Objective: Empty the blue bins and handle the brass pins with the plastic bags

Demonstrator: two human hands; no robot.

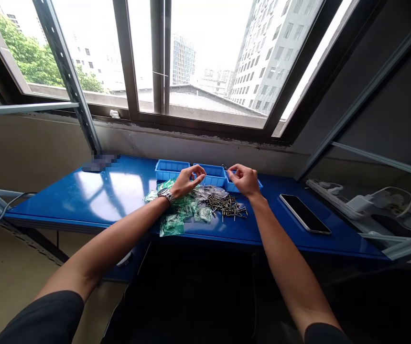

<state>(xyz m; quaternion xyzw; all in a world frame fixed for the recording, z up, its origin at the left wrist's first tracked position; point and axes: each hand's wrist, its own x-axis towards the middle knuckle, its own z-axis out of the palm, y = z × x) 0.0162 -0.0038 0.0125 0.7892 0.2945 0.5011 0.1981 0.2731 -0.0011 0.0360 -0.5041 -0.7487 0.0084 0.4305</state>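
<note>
My left hand, with a metal watch on its wrist, hovers at the front of the left and middle blue bins. Its fingers curl toward the thumb; anything between them is too small to make out. Over the right blue bin, my right hand has its fingertips pinched together, and what they hold cannot be made out. Below the hands lie a loose pile of dark screws, clear plastic bags and several green-tinted packets with small parts inside. The middle bin stands between both hands.
The left bin completes the row along the wall on the blue table. A phone lies at the right, near a white charger with cables. Metal shelf posts flank the table; a dark blurred object sits back left.
</note>
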